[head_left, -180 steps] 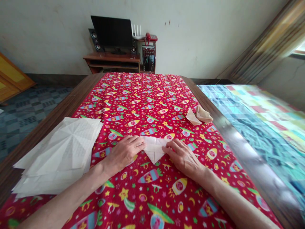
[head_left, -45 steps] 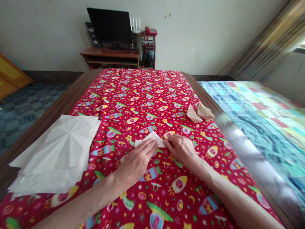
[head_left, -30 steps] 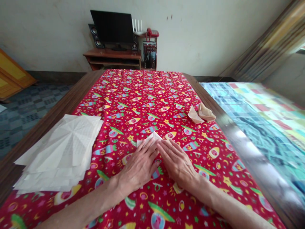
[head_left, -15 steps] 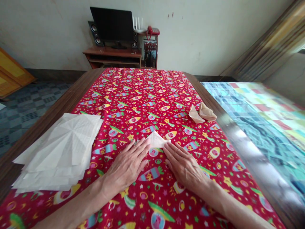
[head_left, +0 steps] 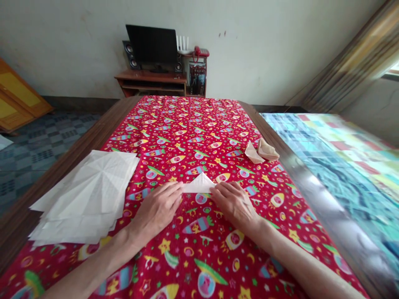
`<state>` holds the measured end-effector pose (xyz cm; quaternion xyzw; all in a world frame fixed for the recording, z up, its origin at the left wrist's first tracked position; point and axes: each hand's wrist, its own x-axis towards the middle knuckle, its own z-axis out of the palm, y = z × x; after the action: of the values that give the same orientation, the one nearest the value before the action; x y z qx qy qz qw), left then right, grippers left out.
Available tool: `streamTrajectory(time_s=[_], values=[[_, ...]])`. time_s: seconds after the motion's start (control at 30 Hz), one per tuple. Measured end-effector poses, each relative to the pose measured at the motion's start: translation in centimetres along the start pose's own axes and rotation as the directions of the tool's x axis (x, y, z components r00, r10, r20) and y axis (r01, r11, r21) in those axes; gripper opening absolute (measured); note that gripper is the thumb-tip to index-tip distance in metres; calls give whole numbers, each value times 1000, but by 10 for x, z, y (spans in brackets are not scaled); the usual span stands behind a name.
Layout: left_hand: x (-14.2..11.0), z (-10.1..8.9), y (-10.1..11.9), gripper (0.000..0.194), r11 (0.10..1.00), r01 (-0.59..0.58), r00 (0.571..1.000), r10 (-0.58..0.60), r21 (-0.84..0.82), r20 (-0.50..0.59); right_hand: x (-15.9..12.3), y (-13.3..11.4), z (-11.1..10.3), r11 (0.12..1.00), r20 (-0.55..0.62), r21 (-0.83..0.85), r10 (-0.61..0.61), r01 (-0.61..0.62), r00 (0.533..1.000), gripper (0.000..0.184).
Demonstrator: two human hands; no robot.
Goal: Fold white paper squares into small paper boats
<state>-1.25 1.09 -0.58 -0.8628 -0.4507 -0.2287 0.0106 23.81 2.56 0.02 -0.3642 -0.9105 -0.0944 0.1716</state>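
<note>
A small white folded paper [head_left: 199, 185] lies on the red patterned cloth, with a peak in the middle and a flat strip along its lower edge. At its left end, the fingertips of my left hand [head_left: 162, 204] are closed on the strip. My right hand [head_left: 234, 203] grips the right end, its fingers bent and covering that corner. Both thumbs are partly hidden. To the left lies a stack of creased white paper sheets [head_left: 89, 195]. Two folded beige paper pieces [head_left: 267, 150] sit beyond my right hand, near the cloth's right edge.
The cloth [head_left: 199, 257] covers a dark wooden table [head_left: 90, 137]. Against the wall, a desk [head_left: 149, 77] holds a monitor [head_left: 152, 45], speakers and a red telephone [head_left: 201, 52]. A bed with a checked cover [head_left: 343, 145] stands on the right, a yellow cabinet [head_left: 18, 95] at far left.
My left hand has shifted left to the paper's left end, uncovering more of the strip. The fingers of both hands have bent from lying flat. The camera view has tilted up slightly.
</note>
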Motion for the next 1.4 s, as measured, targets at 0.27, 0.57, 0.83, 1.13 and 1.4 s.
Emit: streamTrajectory(time_s=[0.27, 0.57, 0.83, 1.13, 1.4], values=[[28, 18, -1, 34, 997, -51, 995, 56, -61, 77, 22, 0, 4, 998, 79, -63, -20, 25, 997, 13], [29, 17, 0, 32, 994, -28, 998, 34, -106, 56, 22, 0, 5, 982, 68, -151, -100, 110, 993, 14], [29, 23, 0, 49, 970, 90, 990, -111, -227, -83, 32, -8, 10, 986, -1, -166, 2, -2, 1000, 9], [34, 24, 25, 65, 706, 337, 910, -413, -623, 25, 39, -13, 9, 982, -189, -56, 166, -180, 968, 19], [53, 20, 30, 44, 679, 354, 901, -432, -643, 40, 39, -25, 6, 980, -164, 51, 197, -191, 967, 18]])
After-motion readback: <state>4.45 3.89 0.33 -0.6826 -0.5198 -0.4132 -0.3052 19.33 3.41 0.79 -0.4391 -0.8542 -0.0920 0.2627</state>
